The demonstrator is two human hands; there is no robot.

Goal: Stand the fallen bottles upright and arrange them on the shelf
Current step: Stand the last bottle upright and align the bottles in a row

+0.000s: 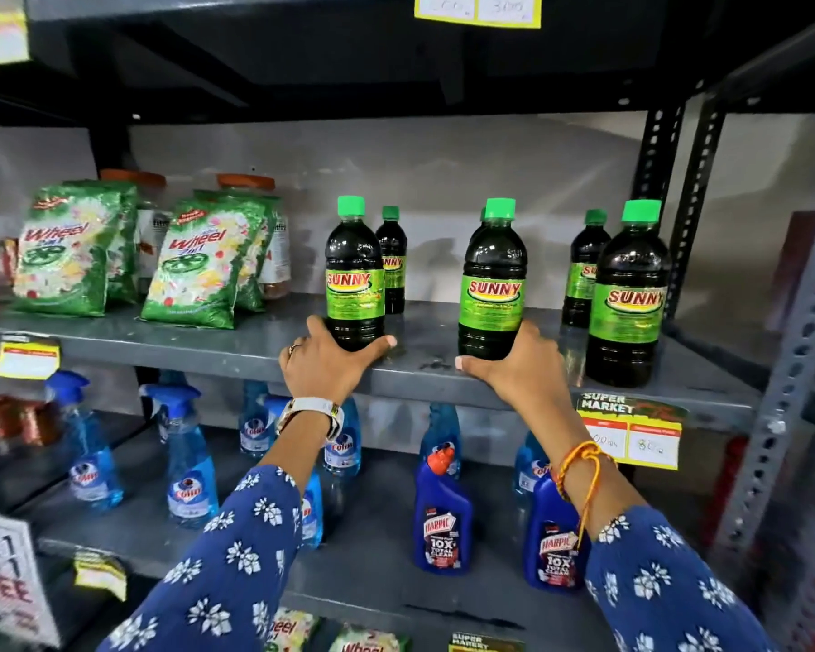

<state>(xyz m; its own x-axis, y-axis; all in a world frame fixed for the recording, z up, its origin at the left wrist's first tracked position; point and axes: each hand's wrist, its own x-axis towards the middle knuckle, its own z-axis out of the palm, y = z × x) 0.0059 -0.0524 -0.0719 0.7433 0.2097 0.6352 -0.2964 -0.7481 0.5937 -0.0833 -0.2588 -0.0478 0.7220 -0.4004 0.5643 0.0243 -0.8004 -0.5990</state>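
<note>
Grey metal shelf [208,343] is carrying six Sunny bottles, all standing upright. Left hand [323,364] is gripping the left front bottle [354,275]; right hand [514,364] is gripping the middle front bottle [492,284]. Probably only spacing is remaining.

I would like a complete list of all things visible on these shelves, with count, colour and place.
Dark plastic Sunny bottles with green caps: six, upright, middle shelf, centre to right.
Green Wheel detergent packets: at least two, middle shelf, left.
Orange-lidded jars: two, behind the packets.
Blue Colin spray bottles: several, lower shelf.
Dark blue Harpic bottles: two, lower shelf, right.
Yellow price tags: several, shelf edges.
Grey metal shelf: middle level.
Left hand: grips the leftmost front bottle's base.
Right hand: grips the centre front bottle.
</note>
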